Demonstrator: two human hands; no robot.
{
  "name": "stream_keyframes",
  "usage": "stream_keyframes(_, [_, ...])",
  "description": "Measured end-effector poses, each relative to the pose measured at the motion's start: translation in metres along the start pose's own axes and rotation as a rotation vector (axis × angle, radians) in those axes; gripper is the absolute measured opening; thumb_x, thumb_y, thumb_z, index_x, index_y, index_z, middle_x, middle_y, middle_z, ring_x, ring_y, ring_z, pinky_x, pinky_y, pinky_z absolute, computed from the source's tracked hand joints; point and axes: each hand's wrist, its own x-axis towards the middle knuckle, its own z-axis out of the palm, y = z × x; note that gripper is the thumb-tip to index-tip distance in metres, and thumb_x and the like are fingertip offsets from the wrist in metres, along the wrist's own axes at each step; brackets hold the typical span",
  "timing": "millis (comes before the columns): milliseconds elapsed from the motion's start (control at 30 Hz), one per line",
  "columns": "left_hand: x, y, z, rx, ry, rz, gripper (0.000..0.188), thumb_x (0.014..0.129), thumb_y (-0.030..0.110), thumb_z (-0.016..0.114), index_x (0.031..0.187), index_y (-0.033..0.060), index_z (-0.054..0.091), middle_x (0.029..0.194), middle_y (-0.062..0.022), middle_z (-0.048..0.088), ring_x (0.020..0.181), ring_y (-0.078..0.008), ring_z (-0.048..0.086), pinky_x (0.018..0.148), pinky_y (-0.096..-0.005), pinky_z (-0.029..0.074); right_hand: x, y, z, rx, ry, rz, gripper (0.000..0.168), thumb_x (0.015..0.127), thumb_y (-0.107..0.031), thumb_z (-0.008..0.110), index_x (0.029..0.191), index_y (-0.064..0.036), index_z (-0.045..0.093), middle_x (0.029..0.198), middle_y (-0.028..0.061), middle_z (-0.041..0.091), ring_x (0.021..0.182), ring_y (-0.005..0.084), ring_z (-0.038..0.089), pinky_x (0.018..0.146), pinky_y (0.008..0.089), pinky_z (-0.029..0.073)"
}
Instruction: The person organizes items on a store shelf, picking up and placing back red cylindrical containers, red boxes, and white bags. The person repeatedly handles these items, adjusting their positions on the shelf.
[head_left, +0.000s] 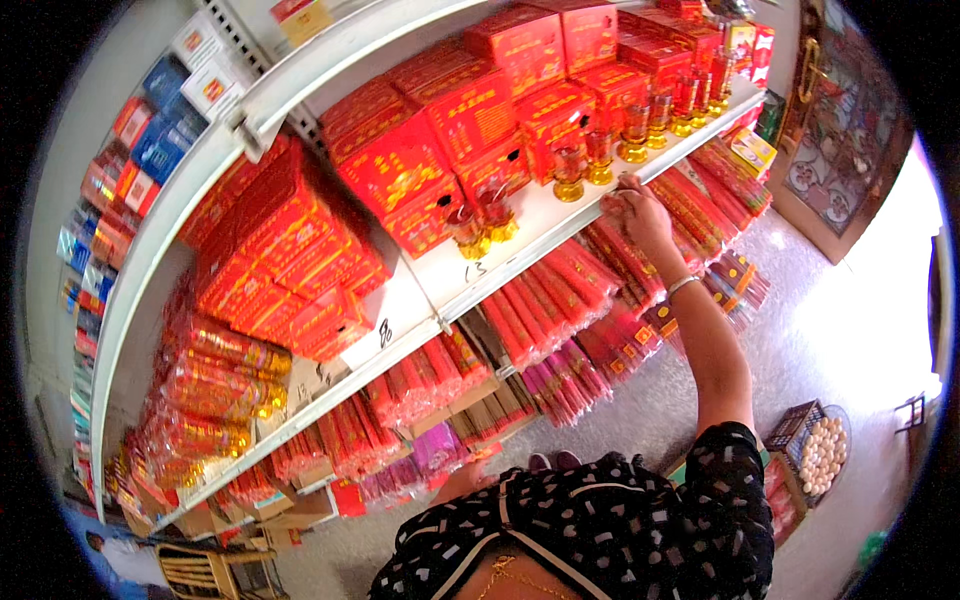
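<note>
My right hand (637, 214) is at the front edge of the white metal shelf (517, 251), its fingers curled beside a small red glass candle cup with a gold base (599, 159). Whether anything is between those fingers is hard to see. More such cups (634, 135) line the shelf front to the right, and two stand together (495, 214) farther left. My left hand (469, 478) hangs low by my body, partly hidden, near plastic-wrapped purple packs (437, 448). What it holds, if anything, does not show.
Red printed cartons (472, 112) are stacked behind the cups. Below hang over long wrapped red bundles (551, 300). Gold-and-red wrapped packs (217, 382) lie at left. On the floor stand a crate (795, 431), a tray of eggs (823, 454) and a bamboo chair (202, 574). A person (127, 559) is at lower left.
</note>
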Motion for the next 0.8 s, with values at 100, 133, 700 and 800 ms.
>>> stream_keyframes(100, [0.006,-0.003,-0.005,0.013,-0.021,-0.011,0.051,0.086,0.041,0.058,0.118,0.002,0.049,0.1,-0.0203,0.061,0.092,-0.0352,0.06,0.078,-0.0412,0.047,-0.005,-0.057,0.015,-0.059,-0.136,0.18,0.015,0.085,-0.015,0.051,0.09,-0.009,0.064,0.117,0.0095,0.057,0.097,0.0281,0.06,0.08,0.0373,0.05])
stream_keyframes(133, [0.013,-0.001,-0.009,0.033,-0.038,0.007,0.051,0.086,0.041,0.058,0.118,0.0019,0.049,0.1,-0.0203,0.061,0.092,-0.0352,0.06,0.078,-0.0411,0.047,-0.013,-0.074,0.019,0.146,-0.134,0.285,0.015,0.085,-0.014,0.052,0.092,-0.009,0.063,0.12,0.0087,0.055,0.097,0.0277,0.06,0.08,0.0367,0.05])
stream_keyframes(700, [0.138,0.084,-0.041,0.201,-0.22,0.073,0.053,0.086,0.044,0.055,0.117,0.0019,0.05,0.099,-0.0194,0.063,0.094,-0.0349,0.061,0.077,-0.0426,0.047,-0.001,0.004,-0.001,0.054,-0.157,-0.222,0.013,0.075,-0.016,0.063,0.087,-0.015,0.06,0.103,0.0065,0.055,0.086,0.0277,0.062,0.069,0.0363,0.055])
stream_keyframes(800, [0.183,0.106,-0.032,0.16,-0.208,0.038,0.053,0.086,0.044,0.055,0.117,0.0018,0.05,0.098,-0.0197,0.063,0.094,-0.035,0.061,0.076,-0.0427,0.047,0.031,0.085,-0.023,0.114,-0.13,-0.253,0.012,0.075,-0.015,0.063,0.086,-0.015,0.061,0.108,0.0063,0.056,0.09,0.0263,0.062,0.071,0.0348,0.054])
